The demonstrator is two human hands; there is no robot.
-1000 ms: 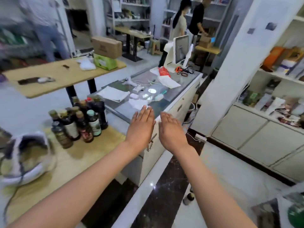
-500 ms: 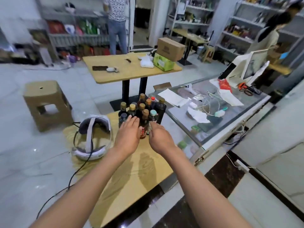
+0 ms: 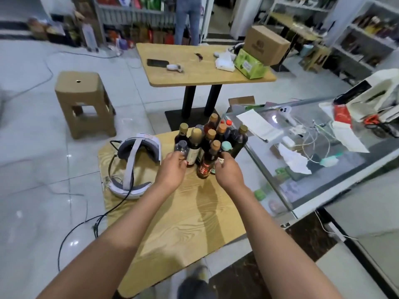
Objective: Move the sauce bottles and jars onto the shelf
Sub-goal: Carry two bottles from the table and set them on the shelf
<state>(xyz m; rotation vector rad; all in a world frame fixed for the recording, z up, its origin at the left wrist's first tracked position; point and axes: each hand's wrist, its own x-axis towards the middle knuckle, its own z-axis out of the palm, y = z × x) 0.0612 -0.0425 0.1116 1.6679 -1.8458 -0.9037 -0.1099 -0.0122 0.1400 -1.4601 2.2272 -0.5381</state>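
Observation:
Several dark sauce bottles (image 3: 212, 138) with gold, orange and red caps stand bunched at the far end of a small wooden table (image 3: 183, 223). My left hand (image 3: 172, 170) curls around the lower part of a small clear bottle with a grey cap (image 3: 182, 147) at the bunch's left front. My right hand (image 3: 228, 171) wraps its fingers and thumb around a teal-capped bottle (image 3: 226, 146) at the right front. A red-labelled bottle (image 3: 207, 164) stands between my hands. All bottles rest on the table. Shelves (image 3: 367, 37) line the far right wall.
A white headset (image 3: 135, 167) with a black cable lies on the table's left side. A glass counter (image 3: 313, 160) cluttered with papers and cables adjoins on the right. Beyond stand a tan stool (image 3: 83, 102) and a larger wooden table (image 3: 203, 65) with boxes. A person stands far back.
My view swung from the glass counter and shelves toward the bottle table. Both hands moved forward from open air to the front bottles and closed around them.

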